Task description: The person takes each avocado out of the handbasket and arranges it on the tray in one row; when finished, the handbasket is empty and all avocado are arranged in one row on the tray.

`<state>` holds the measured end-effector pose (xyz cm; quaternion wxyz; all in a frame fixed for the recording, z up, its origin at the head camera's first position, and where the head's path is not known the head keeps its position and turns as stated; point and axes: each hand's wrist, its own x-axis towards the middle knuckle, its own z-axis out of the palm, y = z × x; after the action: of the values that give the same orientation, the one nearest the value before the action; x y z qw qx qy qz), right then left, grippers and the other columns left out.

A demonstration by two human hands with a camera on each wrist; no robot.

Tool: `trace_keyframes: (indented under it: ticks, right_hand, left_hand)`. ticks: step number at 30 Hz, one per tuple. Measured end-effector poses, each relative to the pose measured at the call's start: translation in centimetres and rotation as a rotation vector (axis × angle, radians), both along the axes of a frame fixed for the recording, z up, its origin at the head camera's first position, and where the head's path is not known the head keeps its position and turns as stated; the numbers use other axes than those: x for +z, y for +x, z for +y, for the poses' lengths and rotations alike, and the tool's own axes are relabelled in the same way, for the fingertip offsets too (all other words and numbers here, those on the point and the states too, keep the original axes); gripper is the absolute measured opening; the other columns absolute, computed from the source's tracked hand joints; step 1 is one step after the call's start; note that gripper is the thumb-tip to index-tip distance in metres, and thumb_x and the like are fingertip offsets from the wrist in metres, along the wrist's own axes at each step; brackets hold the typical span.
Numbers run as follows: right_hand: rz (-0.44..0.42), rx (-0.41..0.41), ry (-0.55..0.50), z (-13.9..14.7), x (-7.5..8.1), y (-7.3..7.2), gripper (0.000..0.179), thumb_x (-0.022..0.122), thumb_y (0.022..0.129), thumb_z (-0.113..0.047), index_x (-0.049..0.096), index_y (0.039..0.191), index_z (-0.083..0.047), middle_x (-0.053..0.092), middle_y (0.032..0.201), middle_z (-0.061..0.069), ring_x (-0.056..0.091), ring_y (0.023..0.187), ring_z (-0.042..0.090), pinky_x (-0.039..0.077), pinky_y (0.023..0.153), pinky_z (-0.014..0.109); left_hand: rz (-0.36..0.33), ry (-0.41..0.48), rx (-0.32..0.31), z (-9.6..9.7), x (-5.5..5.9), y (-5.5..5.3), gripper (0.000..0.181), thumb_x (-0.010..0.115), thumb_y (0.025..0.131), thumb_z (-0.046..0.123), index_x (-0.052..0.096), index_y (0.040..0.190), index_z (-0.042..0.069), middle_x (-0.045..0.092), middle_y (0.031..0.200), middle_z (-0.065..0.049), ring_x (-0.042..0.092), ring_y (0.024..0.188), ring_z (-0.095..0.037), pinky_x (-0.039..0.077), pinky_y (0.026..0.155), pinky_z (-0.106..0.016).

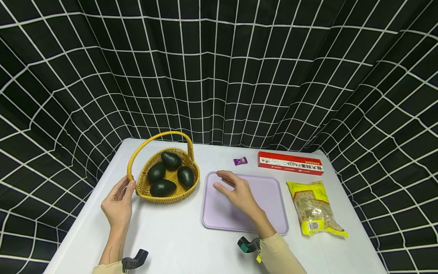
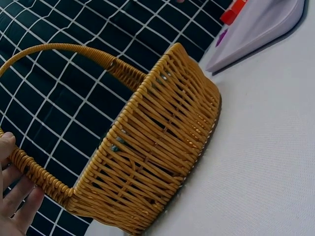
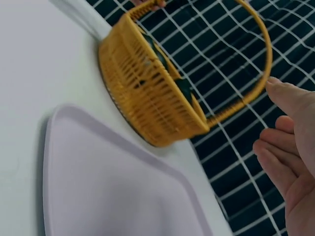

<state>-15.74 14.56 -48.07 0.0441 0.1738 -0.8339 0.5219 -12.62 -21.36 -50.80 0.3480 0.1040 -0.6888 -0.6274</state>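
Observation:
My left hand (image 1: 118,207) holds the handle (image 1: 161,134) of a yellow wicker basket (image 1: 184,195) near its left base, thumb and fingers around it. The left wrist view shows the fingers (image 2: 27,204) against the wrapped handle and the basket's woven side (image 2: 152,132). Several dark green avocados (image 1: 163,188) lie inside the basket, which stands on the table at the left. Over the left part of a pale lilac tray (image 1: 267,198) hovers my right hand (image 1: 239,193), thumb and fingers apart with nothing between them. It is right of the basket and not touching it.
Behind the tray lies a small purple wrapped packet (image 1: 240,161). A red and white pasta box (image 1: 291,163) sits at the back right, with a yellow and clear bag (image 1: 313,207) in front of it. A black grid-patterned curtain (image 1: 212,76) surrounds the white table (image 1: 171,236).

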Motion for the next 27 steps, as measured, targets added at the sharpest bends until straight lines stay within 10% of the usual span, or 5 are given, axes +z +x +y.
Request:
trace_keyframes:
  ticks: [27]
  right_hand:
    - [-0.016,0.089,-0.029,-5.7,-0.9,-2.5,0.05,0.079,0.095,-0.022,0.062,0.136,0.002,0.067,0.137,0.02,0.066,0.13,0.031,0.053,0.112,0.034]
  left_hand:
    - [-0.033,-0.04,0.014,-0.5,-0.3,-0.1,0.032,0.079,0.095,0.014,0.075,0.125,0.004,0.076,0.108,0.017,0.073,0.097,0.005,0.058,0.088,-0.011]
